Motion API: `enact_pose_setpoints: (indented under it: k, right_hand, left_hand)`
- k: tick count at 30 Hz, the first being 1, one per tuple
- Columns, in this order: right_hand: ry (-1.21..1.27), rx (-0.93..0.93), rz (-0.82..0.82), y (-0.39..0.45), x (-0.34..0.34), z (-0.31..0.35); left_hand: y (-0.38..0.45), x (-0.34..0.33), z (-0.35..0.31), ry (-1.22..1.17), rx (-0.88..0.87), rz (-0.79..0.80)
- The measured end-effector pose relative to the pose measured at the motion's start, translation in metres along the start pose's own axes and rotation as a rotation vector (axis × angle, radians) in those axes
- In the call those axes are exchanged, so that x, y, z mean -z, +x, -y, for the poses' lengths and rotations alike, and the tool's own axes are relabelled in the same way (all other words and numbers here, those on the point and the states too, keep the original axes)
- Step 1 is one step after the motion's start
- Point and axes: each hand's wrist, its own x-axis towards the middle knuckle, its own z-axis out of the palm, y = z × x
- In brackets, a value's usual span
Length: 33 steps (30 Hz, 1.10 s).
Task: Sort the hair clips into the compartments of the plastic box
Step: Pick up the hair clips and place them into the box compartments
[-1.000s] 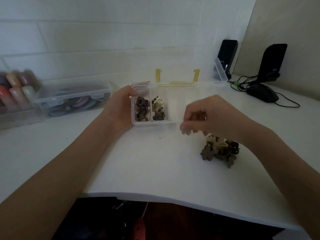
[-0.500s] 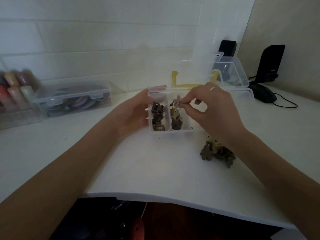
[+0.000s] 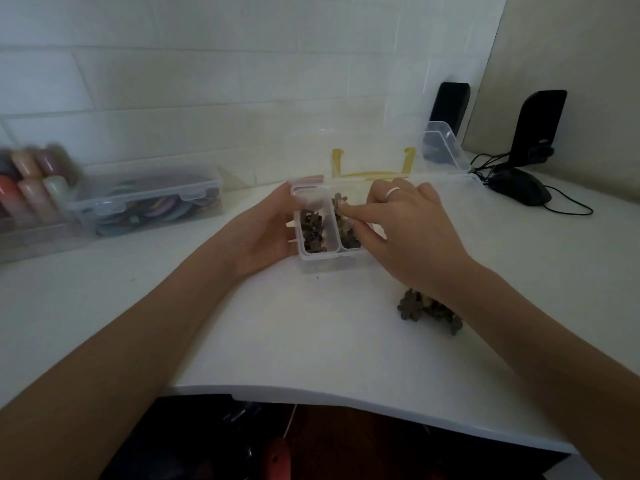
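A clear plastic box with its lid open stands at the middle of the white desk. My left hand grips its left wall, thumb over the rim. Dark brown clips fill the leftmost compartment. My right hand reaches over the compartment beside it, fingertips down among mixed brown and cream clips; whether it still pinches a clip is hidden. A small pile of loose hair clips lies on the desk under my right wrist, partly covered by it.
A closed clear case of coloured items sits at the left, with blurred coloured rolls beside it. Two black speakers, a black mouse and cables are at the back right. The desk's front edge is close to me.
My right hand came up from above the loose pile with a clip and has moved into the second compartment. The box has shifted slightly to the right under my left hand.
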Motion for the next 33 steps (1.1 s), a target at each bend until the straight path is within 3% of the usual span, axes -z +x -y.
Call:
enact_pose_setpoints:
  k: [10,16,25,29,33]
  right_hand:
    - [0.364,-0.148,0.081,0.003,0.012,-0.018]
    - [0.510,-0.077,0.565,0.003,0.031,-0.033]
    - [0.542,-0.181,1.065,0.002,0.049,-0.046]
    - [0.499,-0.179,1.080,-0.002,0.044,-0.049]
    - [0.546,-0.169,0.973,-0.002,0.042,-0.045]
  left_hand:
    - [0.002,0.009,-0.004,-0.072,0.002,-0.130]
    - [0.002,0.017,-0.009,-0.122,0.015,-0.240]
    - [0.000,0.016,-0.013,-0.125,0.014,-0.293]
    - [0.000,0.015,-0.011,-0.116,0.008,-0.267]
    - [-0.002,0.013,-0.012,-0.134,0.001,-0.240]
